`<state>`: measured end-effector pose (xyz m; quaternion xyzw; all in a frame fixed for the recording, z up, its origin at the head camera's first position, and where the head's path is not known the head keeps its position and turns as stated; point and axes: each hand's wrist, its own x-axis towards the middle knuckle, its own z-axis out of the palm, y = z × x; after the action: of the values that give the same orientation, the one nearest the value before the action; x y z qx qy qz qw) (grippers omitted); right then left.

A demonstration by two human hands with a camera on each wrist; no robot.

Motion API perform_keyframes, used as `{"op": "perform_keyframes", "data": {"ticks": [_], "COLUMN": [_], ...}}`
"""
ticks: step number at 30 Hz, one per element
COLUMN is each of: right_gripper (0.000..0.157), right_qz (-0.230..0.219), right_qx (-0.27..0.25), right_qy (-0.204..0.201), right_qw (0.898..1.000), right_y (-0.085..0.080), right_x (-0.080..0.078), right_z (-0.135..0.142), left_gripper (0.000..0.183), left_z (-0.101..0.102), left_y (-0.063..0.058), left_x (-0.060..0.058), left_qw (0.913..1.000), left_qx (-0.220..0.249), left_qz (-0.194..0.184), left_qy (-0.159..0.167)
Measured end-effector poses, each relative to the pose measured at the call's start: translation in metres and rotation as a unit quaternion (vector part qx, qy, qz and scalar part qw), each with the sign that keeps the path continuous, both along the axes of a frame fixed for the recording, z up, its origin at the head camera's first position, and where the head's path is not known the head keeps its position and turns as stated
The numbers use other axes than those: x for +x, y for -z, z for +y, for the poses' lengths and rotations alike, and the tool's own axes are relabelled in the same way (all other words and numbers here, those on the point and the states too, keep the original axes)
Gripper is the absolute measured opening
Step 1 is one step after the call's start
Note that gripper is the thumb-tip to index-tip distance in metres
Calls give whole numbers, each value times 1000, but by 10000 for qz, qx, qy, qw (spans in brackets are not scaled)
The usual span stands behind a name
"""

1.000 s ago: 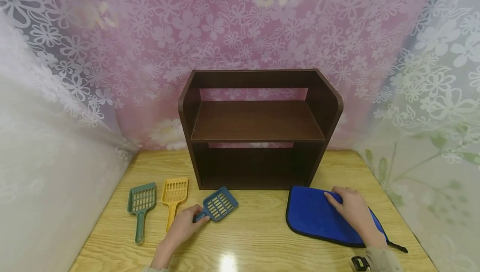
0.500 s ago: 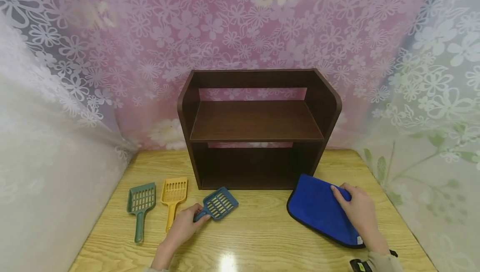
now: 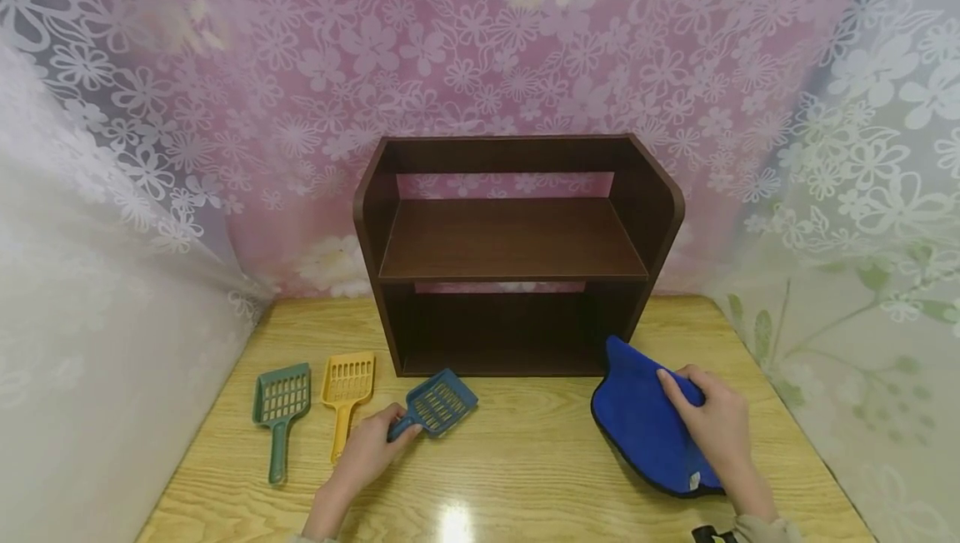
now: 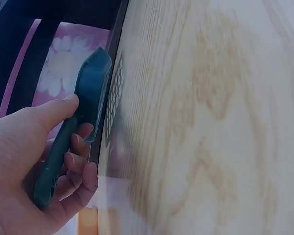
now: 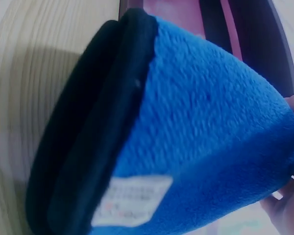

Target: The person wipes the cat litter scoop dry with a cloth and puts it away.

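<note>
My left hand (image 3: 370, 449) grips the handle of a blue slotted litter scoop (image 3: 442, 401) in front of the shelf. In the left wrist view this scoop (image 4: 90, 88) is tilted, with its slotted shadow on the table beside it. My right hand (image 3: 712, 418) pinches the upper right edge of a blue plush cloth (image 3: 645, 418) with black trim. The cloth is partly lifted and folded over, its far corner close to the shelf's right side. A white label (image 5: 132, 200) shows on the cloth in the right wrist view.
A dark brown two-tier shelf (image 3: 513, 239) stands at the back middle of the wooden table (image 3: 517, 476). Left of my left hand lie a green litter scoop (image 3: 279, 435) and a yellow litter scoop (image 3: 345, 393). Floral curtains (image 3: 300, 127) enclose the back and sides.
My right hand has moved slightly right, pulling the cloth up so it bends and turns, baring its label. The blue scoop now seems slightly raised from the table; my left hand has hardly moved.
</note>
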<state>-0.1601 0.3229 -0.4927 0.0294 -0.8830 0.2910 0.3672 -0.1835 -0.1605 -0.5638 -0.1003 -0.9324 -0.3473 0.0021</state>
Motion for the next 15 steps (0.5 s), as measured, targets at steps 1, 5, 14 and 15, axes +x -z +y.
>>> {"op": "perform_keyframes", "data": {"ticks": [1, 5, 14, 15], "right_gripper": [16, 15, 7, 7], "right_qz": [10, -86, -668, -747], "right_qx": [-67, -183, -181, -231], "right_qy": [-40, -185, -385, -384], "right_qw": [10000, 9996, 9969, 9962], "right_y": [-1, -1, -3, -4], "right_x": [0, -1, -6, -5], "right_z": [-2, -11, -31, -33], "left_gripper": [23, 26, 29, 29], "left_z": [0, 2, 5, 5], "left_y": [0, -3, -7, -7], "left_x": [0, -1, 0, 0], "left_qw": [10000, 10000, 9999, 9999], "left_qx": [-7, -31, 4, -26], "left_qz": [11, 68, 95, 92], "left_qy": [-9, 34, 48, 41]}}
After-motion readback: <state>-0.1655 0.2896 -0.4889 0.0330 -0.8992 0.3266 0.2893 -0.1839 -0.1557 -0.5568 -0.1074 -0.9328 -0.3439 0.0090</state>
